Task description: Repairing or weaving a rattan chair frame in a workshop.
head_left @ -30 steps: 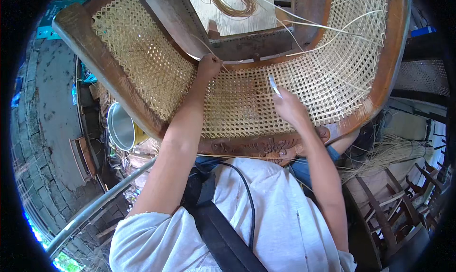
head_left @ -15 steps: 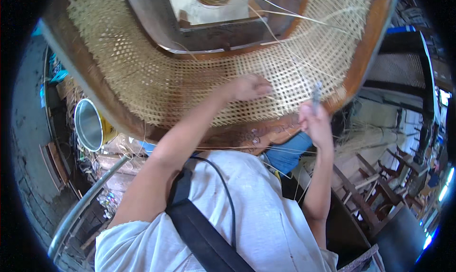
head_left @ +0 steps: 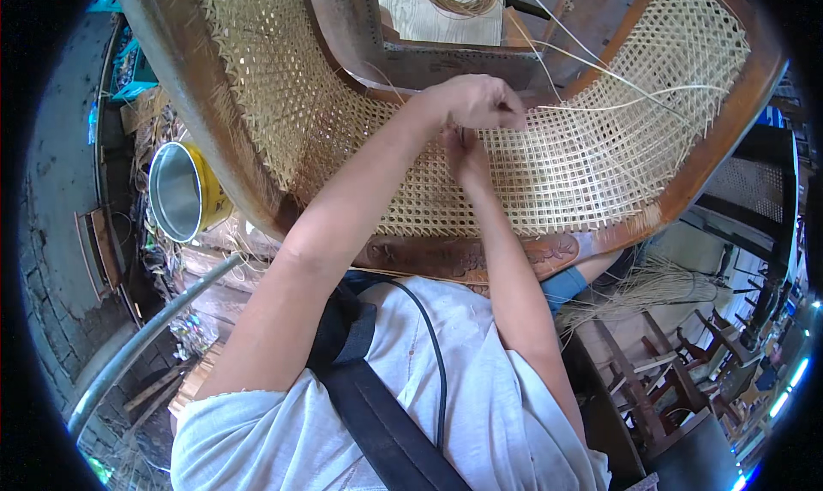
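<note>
A curved wooden chair frame (head_left: 630,234) with woven cane webbing (head_left: 591,170) lies in front of me. Over the webbing's inner edge, near its middle, my left hand (head_left: 484,103) is closed with thumb and fingers together. A pale cane strand (head_left: 634,103) runs rightward from those fingertips. Just below it is my right hand (head_left: 468,158), its fingers closed and partly hidden behind the left. A thin dark tool (head_left: 463,136) shows a little between them; its tip is hidden. Other loose strands trail across the right side of the weave.
A coil of cane (head_left: 463,1) lies on a pale board beyond the frame. At left stand a yellow bucket (head_left: 208,187) and a metal pipe rail (head_left: 146,354). A bundle of loose cane (head_left: 651,290) and wooden chair parts (head_left: 651,362) are at right.
My right hand has moved left and away from me, from the outer edge to beside my left hand. The left has moved up to the inner edge. The view has shifted, placing the frame farther right.
</note>
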